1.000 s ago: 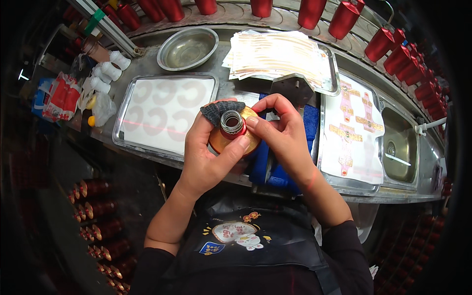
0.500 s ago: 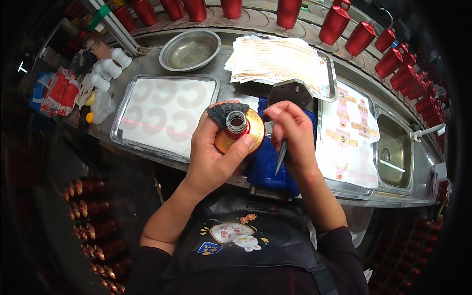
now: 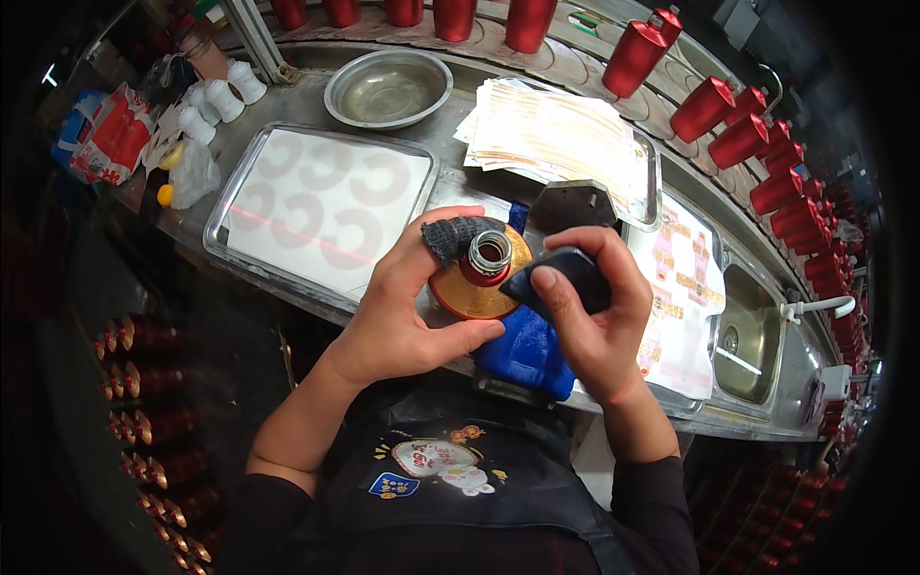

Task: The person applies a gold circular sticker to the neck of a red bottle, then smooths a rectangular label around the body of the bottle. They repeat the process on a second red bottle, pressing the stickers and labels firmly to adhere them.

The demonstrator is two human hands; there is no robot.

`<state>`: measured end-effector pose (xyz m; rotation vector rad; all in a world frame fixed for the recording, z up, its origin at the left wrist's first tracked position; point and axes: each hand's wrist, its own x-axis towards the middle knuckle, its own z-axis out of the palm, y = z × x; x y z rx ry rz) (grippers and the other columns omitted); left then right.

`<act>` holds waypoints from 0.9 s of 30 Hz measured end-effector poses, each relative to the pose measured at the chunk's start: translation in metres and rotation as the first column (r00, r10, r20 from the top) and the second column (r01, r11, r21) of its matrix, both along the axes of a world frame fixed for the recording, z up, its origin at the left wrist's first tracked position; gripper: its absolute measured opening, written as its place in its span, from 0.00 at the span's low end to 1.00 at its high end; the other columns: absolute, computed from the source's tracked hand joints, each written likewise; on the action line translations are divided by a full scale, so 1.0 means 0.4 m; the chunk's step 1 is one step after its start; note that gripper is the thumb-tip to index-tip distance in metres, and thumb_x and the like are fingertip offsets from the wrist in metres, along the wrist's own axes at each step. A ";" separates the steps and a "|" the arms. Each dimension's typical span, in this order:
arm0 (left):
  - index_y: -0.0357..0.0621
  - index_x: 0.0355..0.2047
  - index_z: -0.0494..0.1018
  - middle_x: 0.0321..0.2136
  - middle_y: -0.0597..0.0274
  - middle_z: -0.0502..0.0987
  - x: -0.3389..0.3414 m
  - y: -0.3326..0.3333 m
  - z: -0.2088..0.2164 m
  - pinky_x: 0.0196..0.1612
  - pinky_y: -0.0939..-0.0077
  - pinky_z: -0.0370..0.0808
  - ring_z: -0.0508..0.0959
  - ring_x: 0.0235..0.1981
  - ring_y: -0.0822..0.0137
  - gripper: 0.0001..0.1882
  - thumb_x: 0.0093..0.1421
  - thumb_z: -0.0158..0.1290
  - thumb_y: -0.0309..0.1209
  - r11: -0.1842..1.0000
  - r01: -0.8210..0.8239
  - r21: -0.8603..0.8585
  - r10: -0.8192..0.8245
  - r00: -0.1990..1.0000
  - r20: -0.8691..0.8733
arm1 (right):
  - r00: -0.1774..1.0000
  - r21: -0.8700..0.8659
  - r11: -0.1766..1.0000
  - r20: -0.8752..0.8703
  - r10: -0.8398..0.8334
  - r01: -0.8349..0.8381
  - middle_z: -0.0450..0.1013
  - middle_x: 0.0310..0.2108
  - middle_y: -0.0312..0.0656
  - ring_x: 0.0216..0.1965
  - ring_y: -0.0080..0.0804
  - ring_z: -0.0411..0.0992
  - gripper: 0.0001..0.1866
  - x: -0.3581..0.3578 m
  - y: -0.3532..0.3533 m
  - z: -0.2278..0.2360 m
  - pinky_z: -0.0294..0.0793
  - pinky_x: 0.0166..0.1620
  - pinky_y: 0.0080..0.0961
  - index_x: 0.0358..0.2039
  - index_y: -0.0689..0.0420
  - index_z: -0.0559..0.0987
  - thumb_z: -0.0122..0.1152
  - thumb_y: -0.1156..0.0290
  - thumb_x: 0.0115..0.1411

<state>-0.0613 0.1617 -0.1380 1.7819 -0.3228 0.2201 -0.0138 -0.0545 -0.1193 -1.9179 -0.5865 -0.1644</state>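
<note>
1. Stainless-steel desk, head view: shiny red metal bottles stand on a curved grey track behind it.
2. Left hand: partly closed around a gold-shouldered red bottle, held mouth up near the desk's front edge, close to a blue cloth-covered rest. Dark grey ribbed fabric lies along its forefinger.
3. Right hand: thumb and fingers closed on a flat black pad, its tip at the shoulder's right side; contact cannot be told.
4. Progress, as judged: the gold covering is on the shoulder; whether it lies fully flat cannot be told. Rear bottles appear plain red at the shoulder, hence uncovered.
5. Count: held bottle, one; pad, one; round steel bowl, one; grey C-shaped marks on the white sheet, six; rear bottles, over ten, exact number unclear.
</note>
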 end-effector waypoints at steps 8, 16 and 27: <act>0.40 0.58 0.71 0.58 0.51 0.70 0.001 -0.001 -0.005 0.61 0.65 0.70 0.73 0.59 0.53 0.38 0.46 0.72 0.31 1.000 -0.011 0.001 0.011 1.000 0.025 | 0.986 0.150 0.979 0.067 -0.152 0.141 0.75 0.34 0.41 0.35 0.25 0.75 0.10 0.038 0.036 0.007 0.74 0.39 0.20 0.40 0.62 0.77 0.68 0.78 0.59; 0.40 0.58 0.70 0.58 0.51 0.70 0.002 -0.007 -0.005 0.61 0.65 0.70 0.73 0.59 0.54 0.38 0.46 0.72 0.31 0.999 -0.008 -0.042 0.007 1.000 -0.030 | 0.992 0.113 0.987 -0.070 -0.107 0.115 0.75 0.32 0.40 0.35 0.23 0.73 0.12 0.029 0.017 0.005 0.72 0.41 0.20 0.40 0.62 0.77 0.69 0.78 0.57; 0.42 0.61 0.68 0.58 0.53 0.70 0.003 0.009 -0.008 0.62 0.66 0.69 0.72 0.60 0.56 0.43 0.43 0.72 0.27 1.000 0.025 0.008 -0.025 1.000 0.006 | 0.822 -0.165 0.939 0.453 0.345 -0.303 0.77 0.33 0.49 0.34 0.38 0.78 0.16 0.036 -0.036 0.030 0.78 0.36 0.28 0.32 0.55 0.81 0.77 0.83 0.43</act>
